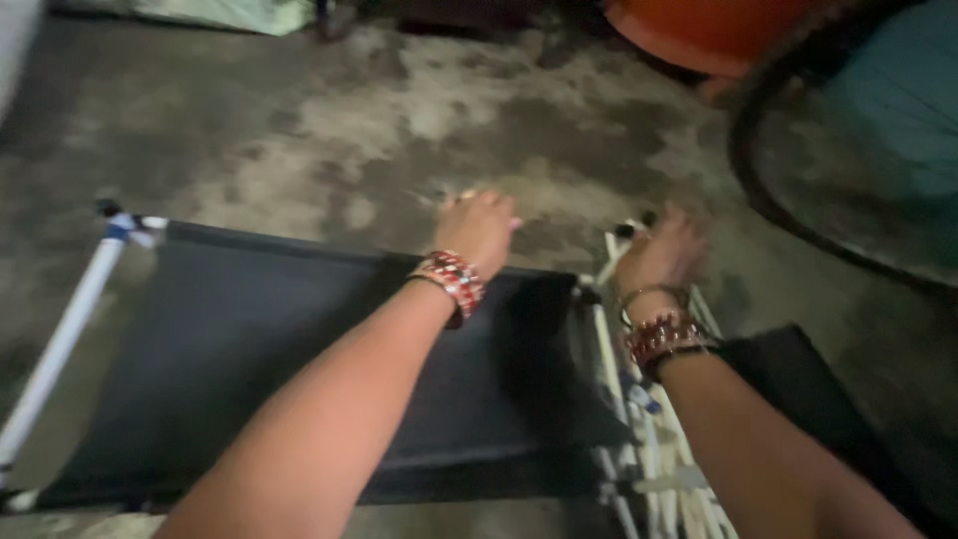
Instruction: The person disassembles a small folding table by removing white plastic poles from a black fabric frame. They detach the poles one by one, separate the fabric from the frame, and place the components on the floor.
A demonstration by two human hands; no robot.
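Observation:
A dark fabric panel (230, 349) stretched on a white tube frame (60, 339) lies on the concrete floor below me. My left hand (479, 228) reaches over the panel's far edge, fingers curled, with red bead bangles on the wrist. My right hand (664, 250) rests on the top of the white folded frame bars (639, 399) at the panel's right side, also wearing bangles. The view is blurred, so I cannot tell how firmly either hand grips.
Stained concrete floor (399, 120) spreads ahead. An orange round container (709, 30) sits at the top right. A dark curved rim or tyre (758, 190) and a teal surface (898, 110) fill the right side. Another dark fabric piece (798, 389) lies under my right forearm.

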